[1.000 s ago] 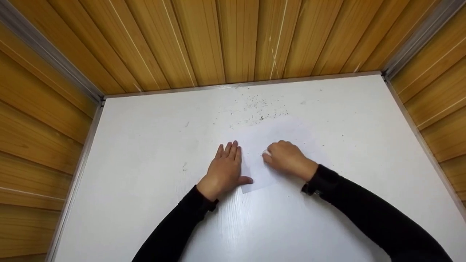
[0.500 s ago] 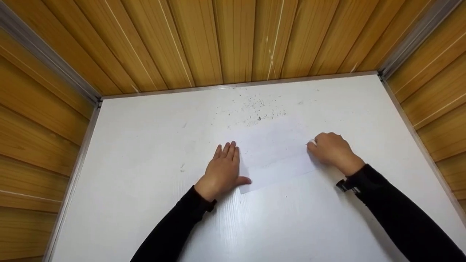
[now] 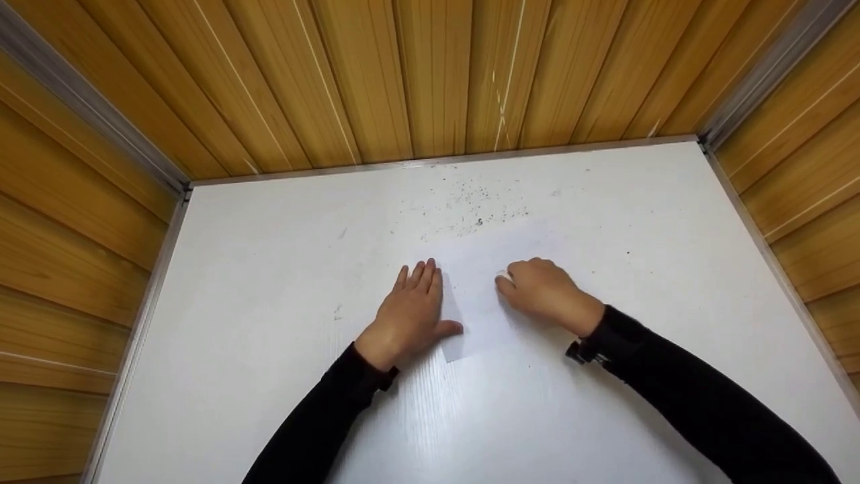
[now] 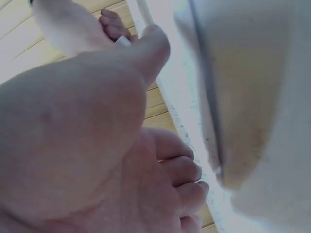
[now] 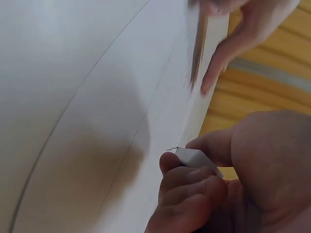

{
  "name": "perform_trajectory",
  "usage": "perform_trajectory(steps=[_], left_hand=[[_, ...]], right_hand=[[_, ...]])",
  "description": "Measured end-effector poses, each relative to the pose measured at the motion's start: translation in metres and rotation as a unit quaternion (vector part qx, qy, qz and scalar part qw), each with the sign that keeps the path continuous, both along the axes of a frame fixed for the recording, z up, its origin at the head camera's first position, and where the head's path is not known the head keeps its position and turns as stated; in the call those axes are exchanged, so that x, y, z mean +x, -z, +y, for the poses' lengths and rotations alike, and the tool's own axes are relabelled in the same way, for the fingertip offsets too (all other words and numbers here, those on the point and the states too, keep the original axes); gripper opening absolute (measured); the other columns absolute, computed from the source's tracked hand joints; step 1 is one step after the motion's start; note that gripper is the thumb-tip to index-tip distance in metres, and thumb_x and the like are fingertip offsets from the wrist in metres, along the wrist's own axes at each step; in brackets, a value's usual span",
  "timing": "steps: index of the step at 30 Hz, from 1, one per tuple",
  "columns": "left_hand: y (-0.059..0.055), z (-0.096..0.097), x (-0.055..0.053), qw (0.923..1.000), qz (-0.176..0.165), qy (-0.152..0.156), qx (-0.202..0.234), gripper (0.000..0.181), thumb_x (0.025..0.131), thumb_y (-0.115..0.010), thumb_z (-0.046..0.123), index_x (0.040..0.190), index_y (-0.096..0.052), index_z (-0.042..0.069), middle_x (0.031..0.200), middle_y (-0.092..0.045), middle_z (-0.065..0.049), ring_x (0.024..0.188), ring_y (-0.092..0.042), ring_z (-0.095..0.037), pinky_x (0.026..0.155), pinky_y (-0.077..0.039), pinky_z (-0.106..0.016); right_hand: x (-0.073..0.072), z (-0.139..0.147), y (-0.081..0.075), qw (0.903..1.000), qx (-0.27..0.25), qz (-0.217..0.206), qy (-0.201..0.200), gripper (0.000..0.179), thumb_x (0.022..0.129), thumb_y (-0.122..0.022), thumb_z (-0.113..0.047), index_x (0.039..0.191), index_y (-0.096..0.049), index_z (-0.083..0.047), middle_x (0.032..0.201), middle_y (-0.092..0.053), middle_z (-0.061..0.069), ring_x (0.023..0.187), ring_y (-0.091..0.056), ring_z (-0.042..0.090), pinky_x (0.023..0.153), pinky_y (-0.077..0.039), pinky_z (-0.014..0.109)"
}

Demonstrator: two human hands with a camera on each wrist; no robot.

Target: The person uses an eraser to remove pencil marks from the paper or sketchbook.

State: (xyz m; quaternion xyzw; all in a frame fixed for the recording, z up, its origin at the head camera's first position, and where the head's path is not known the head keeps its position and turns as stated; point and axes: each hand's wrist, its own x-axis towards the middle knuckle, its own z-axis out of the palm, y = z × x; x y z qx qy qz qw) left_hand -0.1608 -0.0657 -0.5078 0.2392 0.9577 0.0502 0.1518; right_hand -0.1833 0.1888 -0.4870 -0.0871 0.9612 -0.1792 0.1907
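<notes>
A thin white sheet of paper [image 3: 474, 323] lies on the white table in front of me. Along its left edge my left hand [image 3: 410, 306] lies flat, fingers straight and thumb spread out onto the sheet. My right hand [image 3: 541, 289] pinches a small white eraser [image 5: 197, 159] between thumb and curled fingers over the middle of the paper. Dark crumbs cling to the eraser's end in the right wrist view. A faint thin line [image 5: 138, 128] runs across the paper there. The right hand covers part of the sheet in the head view.
Small dark crumbs [image 3: 478, 195] are scattered on the table [image 3: 282, 269] beyond the sheet's far edge, with a few specks to the right. Wood-patterned panels [image 3: 437, 81] in metal frames wall the table at the back and both sides.
My right hand swept right with the eraser to the sheet's right edge, then came back left to the middle. The left hand stays in place on the paper.
</notes>
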Motion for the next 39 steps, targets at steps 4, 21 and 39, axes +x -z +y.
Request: perform_trajectory(steps=[4,21,39], left_hand=[[0.006,-0.003,0.000,0.9999,0.013,0.001,0.001,0.117,0.098,-0.066,0.076,0.172,-0.028,-0.007,0.182,-0.023,-0.025,0.172,-0.023,-0.039,0.142,-0.017,-0.053],[0.008,0.001,0.002,0.9977,0.030,0.005,-0.061,0.121,0.095,-0.060,0.084,0.172,-0.028,-0.005,0.183,-0.023,-0.023,0.172,-0.024,-0.037,0.142,-0.020,-0.052],[0.005,0.000,0.001,0.9982,0.026,0.004,-0.053,0.120,0.096,-0.061,0.082,0.173,-0.028,-0.004,0.183,-0.023,-0.022,0.172,-0.024,-0.037,0.142,-0.018,-0.053]], right_hand=[[0.003,-0.045,0.005,0.9984,0.006,0.017,-0.053,0.045,0.114,-0.049,-0.036,0.104,-0.076,-0.001,0.103,-0.078,0.021,0.102,-0.074,0.040,0.095,-0.061,0.059],[-0.019,0.029,0.020,0.9993,0.012,0.032,0.010,0.046,0.111,-0.052,-0.037,0.099,-0.075,0.001,0.101,-0.075,0.022,0.093,-0.069,0.038,0.089,-0.059,0.057],[-0.008,0.075,0.011,0.9983,0.008,0.020,0.055,0.044,0.113,-0.046,-0.038,0.076,-0.047,-0.014,0.073,-0.042,0.004,0.077,-0.051,0.025,0.073,-0.040,0.038]])
